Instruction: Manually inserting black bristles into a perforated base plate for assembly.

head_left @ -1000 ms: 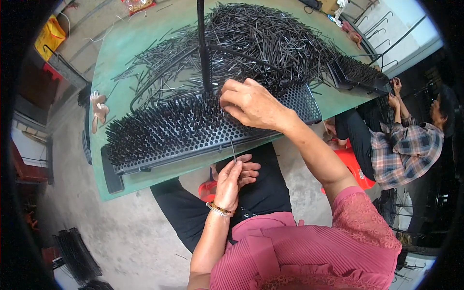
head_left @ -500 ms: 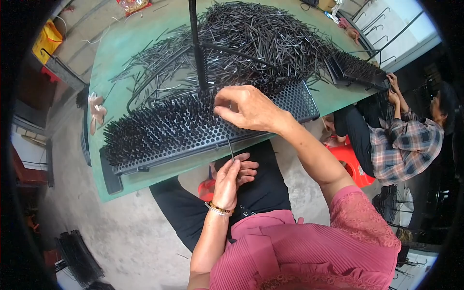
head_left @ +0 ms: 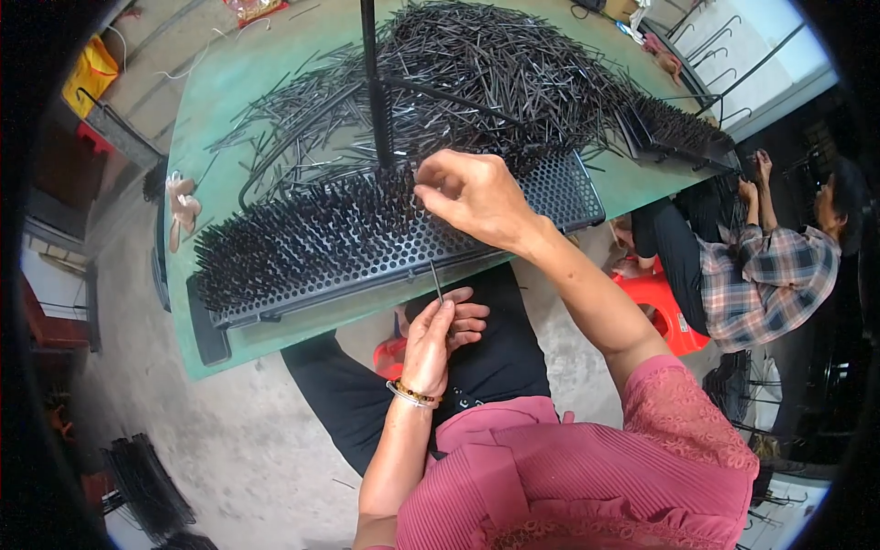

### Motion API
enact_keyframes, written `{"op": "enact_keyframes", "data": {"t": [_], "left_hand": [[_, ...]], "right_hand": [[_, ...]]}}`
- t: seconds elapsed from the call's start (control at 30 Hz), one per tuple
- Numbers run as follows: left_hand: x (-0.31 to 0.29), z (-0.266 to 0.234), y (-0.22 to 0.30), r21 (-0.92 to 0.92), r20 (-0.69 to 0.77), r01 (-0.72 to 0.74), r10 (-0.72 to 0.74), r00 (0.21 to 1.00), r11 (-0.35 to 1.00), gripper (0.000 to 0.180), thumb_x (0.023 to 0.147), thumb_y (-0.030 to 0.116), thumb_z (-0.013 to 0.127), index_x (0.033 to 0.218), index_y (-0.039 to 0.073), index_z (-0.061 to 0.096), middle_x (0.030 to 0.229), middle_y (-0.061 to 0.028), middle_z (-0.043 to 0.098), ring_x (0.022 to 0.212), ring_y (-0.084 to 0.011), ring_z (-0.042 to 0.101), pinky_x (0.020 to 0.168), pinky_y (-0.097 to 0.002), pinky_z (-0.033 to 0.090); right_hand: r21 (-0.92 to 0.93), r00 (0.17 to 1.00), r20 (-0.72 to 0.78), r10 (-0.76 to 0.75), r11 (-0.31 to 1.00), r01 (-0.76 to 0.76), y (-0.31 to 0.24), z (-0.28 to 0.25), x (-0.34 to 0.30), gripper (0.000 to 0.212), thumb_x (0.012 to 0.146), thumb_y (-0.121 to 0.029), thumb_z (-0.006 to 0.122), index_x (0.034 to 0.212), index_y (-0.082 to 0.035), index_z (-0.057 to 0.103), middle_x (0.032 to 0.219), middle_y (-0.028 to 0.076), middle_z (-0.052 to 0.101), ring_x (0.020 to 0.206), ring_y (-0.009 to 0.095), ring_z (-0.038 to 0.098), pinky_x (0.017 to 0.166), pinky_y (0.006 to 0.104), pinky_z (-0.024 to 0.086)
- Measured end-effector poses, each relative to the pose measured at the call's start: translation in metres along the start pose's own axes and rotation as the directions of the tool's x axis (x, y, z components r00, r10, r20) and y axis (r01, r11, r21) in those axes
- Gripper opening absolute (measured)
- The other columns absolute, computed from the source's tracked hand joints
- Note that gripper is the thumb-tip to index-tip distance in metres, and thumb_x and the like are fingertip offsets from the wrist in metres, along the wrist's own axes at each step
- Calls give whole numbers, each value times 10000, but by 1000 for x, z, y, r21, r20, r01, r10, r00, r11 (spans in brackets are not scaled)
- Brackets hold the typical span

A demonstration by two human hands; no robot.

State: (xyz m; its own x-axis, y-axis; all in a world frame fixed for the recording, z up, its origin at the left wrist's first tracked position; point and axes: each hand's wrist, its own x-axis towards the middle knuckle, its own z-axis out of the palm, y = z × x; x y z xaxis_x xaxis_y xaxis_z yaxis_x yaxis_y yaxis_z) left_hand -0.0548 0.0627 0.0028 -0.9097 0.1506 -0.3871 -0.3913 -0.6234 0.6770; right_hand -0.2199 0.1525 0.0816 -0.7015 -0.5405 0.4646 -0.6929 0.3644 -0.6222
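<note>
A long dark perforated tray [head_left: 550, 197] lies across the near edge of the table. Thin black sticks [head_left: 302, 229] stand upright in the holes of its left and middle part. At the boundary between filled and bare holes is my right hand [head_left: 481, 197], fingers curled and thumb close to the fingertips; whatever they grip is hidden. My left hand [head_left: 438, 332] is below the tray's front edge, over my lap, palm turned up. Between its thumb and fingers it pinches a thin dark stick [head_left: 436, 282] that points toward the tray.
A large heap of loose black sticks [head_left: 495, 73] covers the green table [head_left: 220, 137] beyond the tray. A black upright post [head_left: 374, 92] rises behind my right hand. At the right, a person [head_left: 770, 266] works at another stick-filled tray [head_left: 678, 128], beside a red stool [head_left: 665, 312].
My right hand has shifted slightly right and away from me above the tray. My left hand keeps its hold on the stick. The other person's hands have moved apart.
</note>
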Motion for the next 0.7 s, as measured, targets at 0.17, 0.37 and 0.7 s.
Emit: {"op": "enact_keyframes", "data": {"t": [0.17, 0.37, 0.7], "left_hand": [[1, 1, 0, -8, -19, -2, 2, 1000, 1000, 364, 977, 249, 422, 1201, -28, 498, 984, -132, 645, 801, -162, 628, 721, -266, 518], [1, 4, 0, 0, -21, 2, -2, 1000, 1000, 369, 978, 247, 418, 1207, -32, 492, 986, -136, 640, 804, -162, 624, 725, -265, 516], [1, 2, -2, 6, -12, 12, -12, 1000, 1000, 376, 987, 263, 410, 1221, -21, 488, 1002, -120, 640, 814, -122, 610, 734, -242, 510]], "right_hand": [[-35, 1000, -24, -20, 999, 19, 7, 5, -13, 126, 771, -94, 677, 859, -17, 629, 759, 79, 643, 618, 177, 628, 577, 292, 486], [-205, 958, -6, -288, 938, 281, 9, 9, -13, 117, 767, -98, 687, 864, -41, 655, 833, 63, 661, 734, 216, 626, 655, 327, 448], [-257, 968, -56, -245, 940, 224, 5, 10, -17, 145, 754, -66, 684, 894, -34, 663, 841, 68, 658, 749, 208, 620, 650, 318, 435]]}}
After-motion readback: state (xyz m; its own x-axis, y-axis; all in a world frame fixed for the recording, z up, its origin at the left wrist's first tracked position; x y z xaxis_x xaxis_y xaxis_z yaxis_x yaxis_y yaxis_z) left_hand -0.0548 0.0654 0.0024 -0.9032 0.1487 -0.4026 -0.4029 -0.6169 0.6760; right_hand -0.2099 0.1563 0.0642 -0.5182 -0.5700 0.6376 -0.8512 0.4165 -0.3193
